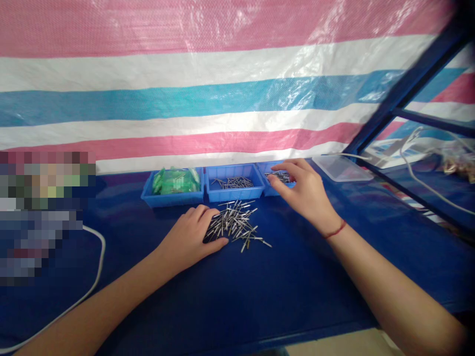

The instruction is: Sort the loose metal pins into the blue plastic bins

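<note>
A loose pile of silver pop rivets (235,220) lies on the dark blue table. My left hand (193,230) rests at the pile's left side, thumb and fingers apart around its edge and touching it. Over the right blue bin (272,190) hovers my right hand (302,185), its thumb and fingers spread; nothing shows between them. More rivets (280,176) lie in that bin, partly hidden by the hand. The middle blue bin (235,194) also holds rivets (237,183). In the left blue bin (172,199) sits a green plastic bag (176,180).
A clear plastic lid or tray (341,168) lies right of the bins. White cables (101,257) run along the left and right. A striped plastic sheet (208,104) hangs behind the table (237,301). A dark metal frame (404,94) stands at the right.
</note>
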`<action>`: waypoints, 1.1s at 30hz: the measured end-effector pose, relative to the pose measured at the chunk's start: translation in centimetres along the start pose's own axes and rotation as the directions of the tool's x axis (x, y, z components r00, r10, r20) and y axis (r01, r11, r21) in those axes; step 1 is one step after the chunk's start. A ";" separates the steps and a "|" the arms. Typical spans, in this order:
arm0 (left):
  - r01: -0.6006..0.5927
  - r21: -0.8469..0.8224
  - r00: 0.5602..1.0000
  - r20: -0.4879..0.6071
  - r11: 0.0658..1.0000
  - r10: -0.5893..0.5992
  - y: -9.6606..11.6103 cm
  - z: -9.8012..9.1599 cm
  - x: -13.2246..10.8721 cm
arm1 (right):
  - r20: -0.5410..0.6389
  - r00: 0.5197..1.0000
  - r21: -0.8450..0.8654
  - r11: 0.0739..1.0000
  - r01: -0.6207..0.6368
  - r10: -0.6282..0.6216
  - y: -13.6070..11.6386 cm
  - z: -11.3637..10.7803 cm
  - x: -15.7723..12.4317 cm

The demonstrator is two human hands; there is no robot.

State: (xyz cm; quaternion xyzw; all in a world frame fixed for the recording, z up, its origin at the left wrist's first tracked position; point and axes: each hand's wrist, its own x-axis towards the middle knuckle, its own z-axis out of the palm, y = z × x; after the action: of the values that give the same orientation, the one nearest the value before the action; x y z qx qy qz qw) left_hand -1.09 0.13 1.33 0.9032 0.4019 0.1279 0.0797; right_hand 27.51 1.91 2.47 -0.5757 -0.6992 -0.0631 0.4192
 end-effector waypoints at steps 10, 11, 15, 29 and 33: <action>-0.067 -0.141 0.995 -0.088 0.988 0.054 -0.4 1.8 0.5 | 0.378 0.891 0.245 0.956 0.164 -0.250 -5.0 1.6 -2.6; -0.064 -0.155 0.994 -0.101 0.986 0.049 -0.4 1.9 0.6 | 0.398 0.879 0.252 0.953 0.169 -0.261 -5.3 1.8 -2.8; -0.047 -0.198 0.989 -0.145 0.979 0.018 -0.4 2.1 0.6 | 0.428 0.863 0.276 0.948 0.156 -0.266 -5.9 2.3 -3.3; -0.038 -0.392 0.946 -0.311 0.919 -0.094 0.4 1.3 0.7 | 0.394 0.888 0.380 0.922 0.076 -0.236 -6.3 2.9 -3.7; -0.041 -0.462 0.939 -0.321 0.886 -0.124 1.0 1.3 0.5 | 0.407 0.880 0.435 0.899 0.050 -0.246 -6.6 2.9 -3.9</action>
State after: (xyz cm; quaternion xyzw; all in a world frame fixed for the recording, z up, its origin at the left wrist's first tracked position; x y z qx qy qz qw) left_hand 0.35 -0.22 0.41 0.8131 0.3873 0.3727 0.2237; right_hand 20.28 -1.54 0.64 -0.4163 -0.8175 0.1886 0.3506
